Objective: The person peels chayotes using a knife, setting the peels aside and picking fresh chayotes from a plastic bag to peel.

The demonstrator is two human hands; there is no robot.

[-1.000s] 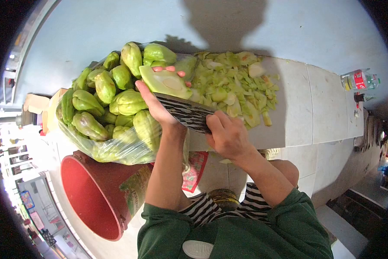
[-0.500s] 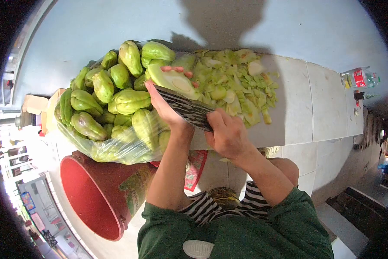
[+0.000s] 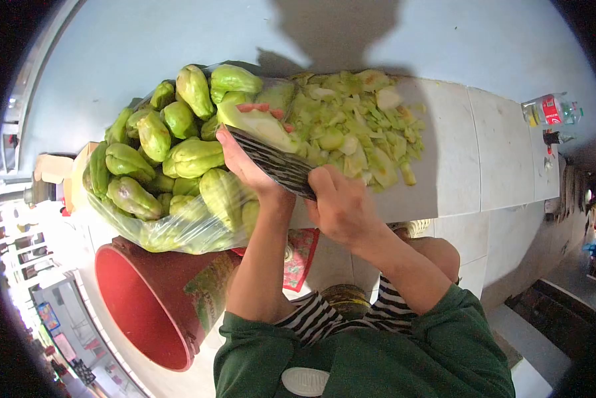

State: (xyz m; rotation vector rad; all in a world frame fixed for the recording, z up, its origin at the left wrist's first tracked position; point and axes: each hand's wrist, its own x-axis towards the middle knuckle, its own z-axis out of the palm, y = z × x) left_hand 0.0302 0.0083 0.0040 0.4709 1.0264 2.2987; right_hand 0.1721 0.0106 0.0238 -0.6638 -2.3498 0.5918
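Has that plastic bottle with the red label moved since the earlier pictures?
No. The plastic bottle lies in the same spot, by the right-hand end of the tiled ledge; only the whole view has shifted slightly.

Pale-blue wall (image 3: 178,33) | white-tiled ledge (image 3: 504,152) | glare-washed bars (image 3: 29,263), perhaps a railing

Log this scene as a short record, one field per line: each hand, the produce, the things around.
left hand: holds a pale green cut fruit
right hand: grips a broad knife with a dark, streaked blade, angled toward the cut fruit
whole produce: ridged green fruits in a clear plastic bag
cut produce: loose pile of light green pieces on a pale tiled ledge
beside the ledge: large red plastic bucket
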